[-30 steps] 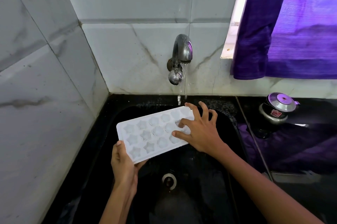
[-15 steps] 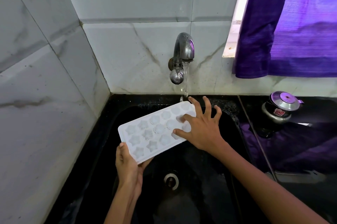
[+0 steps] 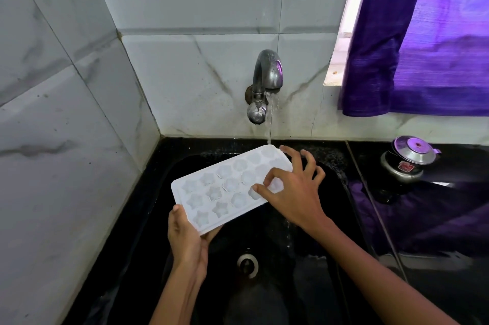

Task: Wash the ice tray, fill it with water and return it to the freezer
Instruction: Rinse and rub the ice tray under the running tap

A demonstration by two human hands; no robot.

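Observation:
A white ice tray (image 3: 227, 187) with star and flower cups is held tilted over the black sink (image 3: 264, 285). My left hand (image 3: 188, 240) grips its near left corner from below. My right hand (image 3: 293, 189) lies over the tray's right end, thumb and forefinger curled into the cups, the other fingers spread. A thin stream of water runs from the metal tap (image 3: 264, 81) onto the tray's far right corner.
The drain (image 3: 247, 265) sits in the sink bottom below the tray. A steel pressure-cooker lid (image 3: 410, 160) stands on the black counter at the right. A purple curtain (image 3: 423, 33) hangs over the window. Marble tiles close in the left and back.
The tray has shifted slightly toward the tap, so the water now hits its far corner. My right thumb and forefinger have curled closer together over the cups.

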